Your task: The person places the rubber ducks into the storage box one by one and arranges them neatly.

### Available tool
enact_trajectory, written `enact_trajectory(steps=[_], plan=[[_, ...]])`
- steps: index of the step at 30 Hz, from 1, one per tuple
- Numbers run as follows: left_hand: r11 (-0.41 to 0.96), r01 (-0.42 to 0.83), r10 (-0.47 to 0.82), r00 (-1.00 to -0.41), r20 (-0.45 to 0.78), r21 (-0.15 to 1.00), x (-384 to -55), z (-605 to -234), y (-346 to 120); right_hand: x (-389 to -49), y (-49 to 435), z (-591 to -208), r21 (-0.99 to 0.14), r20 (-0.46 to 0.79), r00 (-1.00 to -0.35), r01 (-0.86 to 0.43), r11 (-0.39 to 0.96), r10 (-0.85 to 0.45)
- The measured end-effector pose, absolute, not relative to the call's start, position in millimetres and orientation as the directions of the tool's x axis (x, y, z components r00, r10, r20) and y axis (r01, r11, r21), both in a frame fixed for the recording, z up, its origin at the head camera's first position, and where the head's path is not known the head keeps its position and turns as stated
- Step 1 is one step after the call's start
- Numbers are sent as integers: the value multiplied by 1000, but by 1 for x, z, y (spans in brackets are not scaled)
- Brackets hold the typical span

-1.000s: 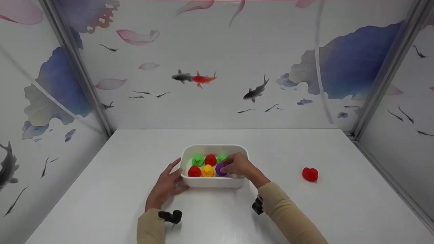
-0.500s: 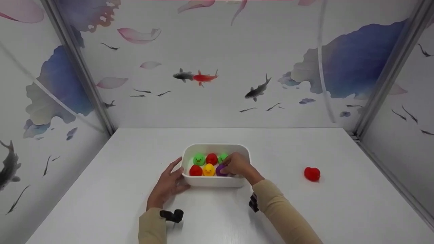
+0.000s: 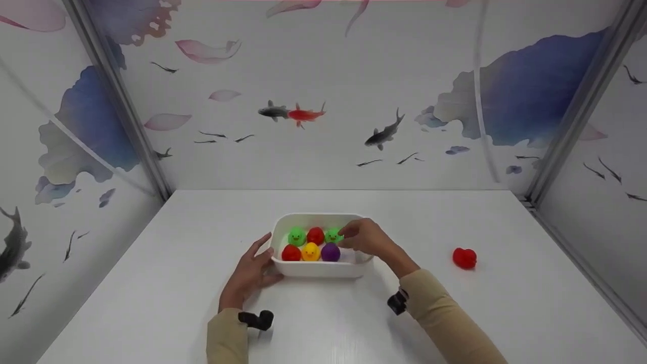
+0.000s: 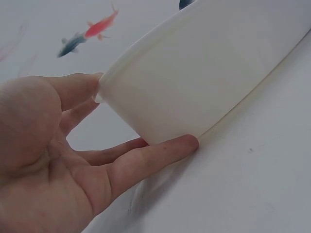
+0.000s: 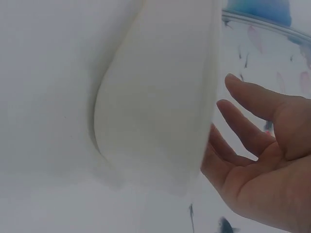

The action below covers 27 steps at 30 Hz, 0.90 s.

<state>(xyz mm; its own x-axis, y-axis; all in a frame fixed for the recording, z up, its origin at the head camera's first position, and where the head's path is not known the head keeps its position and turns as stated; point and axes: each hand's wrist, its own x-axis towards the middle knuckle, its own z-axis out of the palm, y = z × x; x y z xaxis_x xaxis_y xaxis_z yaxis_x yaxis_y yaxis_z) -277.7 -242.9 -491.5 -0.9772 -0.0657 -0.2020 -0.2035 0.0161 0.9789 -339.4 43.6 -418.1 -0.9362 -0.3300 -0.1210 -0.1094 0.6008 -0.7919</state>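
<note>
In the head view, a white plastic box (image 3: 321, 270) holds small toys in two rows. The back row has a green duck (image 3: 296, 236), a red toy (image 3: 315, 235) and another green duck (image 3: 332, 235). In front sit a red toy (image 3: 291, 253), a yellow duck (image 3: 311, 252) and a round purple toy (image 3: 330, 252) whose face does not show. My left hand (image 3: 247, 278) touches the box's left front corner with extended fingers, one low against the wall in the left wrist view. Over the box's right end, my right hand (image 3: 371, 238) has spread fingers and holds nothing.
A red toy (image 3: 464, 258) lies on the white table (image 3: 505, 313), to the right of the box. Printed walls (image 3: 323, 167) stand behind and at both sides. A small black wrist camera (image 3: 257, 320) sits at the left cuff, another (image 3: 398, 302) at the right.
My right hand has let go of the purple toy, then lifted and moved right. The purple toy now stands in the front row. My left hand stays at the box.
</note>
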Motion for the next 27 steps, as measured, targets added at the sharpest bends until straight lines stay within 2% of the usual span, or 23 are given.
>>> enact_trajectory(steps=[7,13,20,27], plan=[[29,-215,-78,-974,-213,976,-276,-491,-242,-316,82,-403,-834,-5,-923,-209,511,-385],[52,-219,-85,-973,-214,974,-277,-491,-240,-299,124,-387,-796,24,-922,-252,551,-387],[62,-216,-75,-975,-211,975,-276,-493,-240,-294,173,-383,-783,80,-909,-312,538,-410],[52,-200,-76,-978,-196,978,-275,-492,-241,-296,215,-381,-787,118,-930,-301,538,-347]])
